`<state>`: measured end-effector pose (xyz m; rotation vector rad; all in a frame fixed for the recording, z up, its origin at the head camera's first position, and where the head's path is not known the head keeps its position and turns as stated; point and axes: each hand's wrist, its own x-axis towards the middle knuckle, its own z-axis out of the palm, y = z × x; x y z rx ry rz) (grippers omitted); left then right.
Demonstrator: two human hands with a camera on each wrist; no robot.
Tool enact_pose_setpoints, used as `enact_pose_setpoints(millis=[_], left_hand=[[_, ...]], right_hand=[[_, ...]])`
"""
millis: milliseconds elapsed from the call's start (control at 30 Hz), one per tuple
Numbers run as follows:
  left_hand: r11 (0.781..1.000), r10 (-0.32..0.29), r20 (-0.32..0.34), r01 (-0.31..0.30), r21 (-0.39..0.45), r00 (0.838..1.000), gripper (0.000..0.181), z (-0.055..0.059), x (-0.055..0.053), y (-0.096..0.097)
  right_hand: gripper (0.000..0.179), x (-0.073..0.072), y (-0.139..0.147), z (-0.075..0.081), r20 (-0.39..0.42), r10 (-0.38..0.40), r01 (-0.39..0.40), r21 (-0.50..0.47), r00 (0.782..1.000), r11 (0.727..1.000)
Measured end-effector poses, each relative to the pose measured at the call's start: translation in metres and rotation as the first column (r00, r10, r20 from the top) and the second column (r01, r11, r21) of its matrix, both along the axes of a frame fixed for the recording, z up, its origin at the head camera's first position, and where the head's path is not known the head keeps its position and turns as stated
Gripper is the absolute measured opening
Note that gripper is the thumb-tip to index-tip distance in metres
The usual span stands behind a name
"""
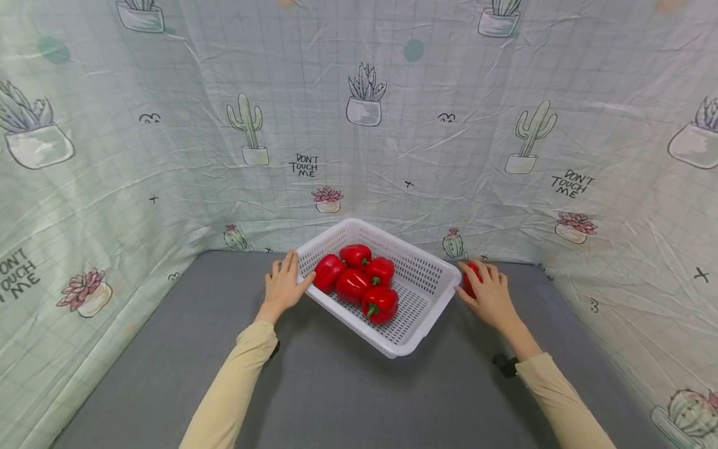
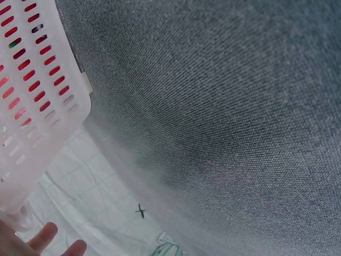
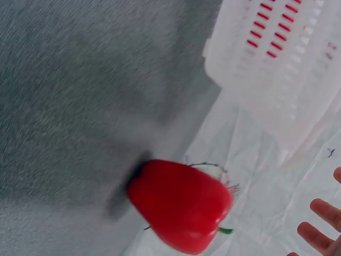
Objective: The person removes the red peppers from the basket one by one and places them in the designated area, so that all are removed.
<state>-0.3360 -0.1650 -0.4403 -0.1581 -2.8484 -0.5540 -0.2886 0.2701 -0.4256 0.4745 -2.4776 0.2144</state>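
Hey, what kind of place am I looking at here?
Probably a staged tabletop workspace: cactus-print sheeting lines the back and sides of a grey surface, with a white basket of red peppers near the middle.

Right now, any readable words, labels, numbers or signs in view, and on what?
"DON'T TOUCH ME": patterned cloth, back, left of centre.
"DON'T TOUCH ME": same cloth, right side.
"ON'T TOUCH ME": same cloth, left picture edge, start cut off.
"x"-like marks and squiggles: same cloth, no readable words.
White basket, red peppers: no text seen.
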Motion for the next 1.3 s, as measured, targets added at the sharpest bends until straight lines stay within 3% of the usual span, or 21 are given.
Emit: enact_pose_setpoints(millis=[433, 667, 800, 1000, 1300], left_hand=[[1.0, -0.001, -0.002, 0.001, 0.0, 1.0, 0.075, 0.0, -0.001, 0.0], [1.0, -0.003, -0.052, 0.005, 0.021, 0.999, 0.078, -0.006, -0.005, -0.003], [0.999, -0.003, -0.019, 0.004, 0.034, 1.0, 0.074, -0.002, -0.003, -0.002], [1.0, 0.001, 0.022, -0.001, -0.013, 1.0, 0.072, 0.001, -0.002, 0.0], [1.0, 0.002, 0.019, -0.002, -0.003, 1.0, 0.072, 0.002, -0.002, -0.001]], right_hand=[[0.048, 0.018, -0.035, -0.002, -0.009, 0.083, -0.083, 0.001, 0.997, 0.997], [0.046, 0.024, -0.056, 0.002, 0.025, 0.114, -0.113, -0.009, 0.993, 0.994], [0.047, 0.024, -0.065, 0.004, 0.055, 0.131, -0.131, -0.018, 0.99, 0.991], [0.048, 0.021, -0.078, 0.005, 0.046, 0.177, -0.177, -0.009, 0.983, 0.984], [0.051, 0.015, -0.095, 0.011, 0.124, 0.203, -0.207, 0.018, 0.971, 0.978]])
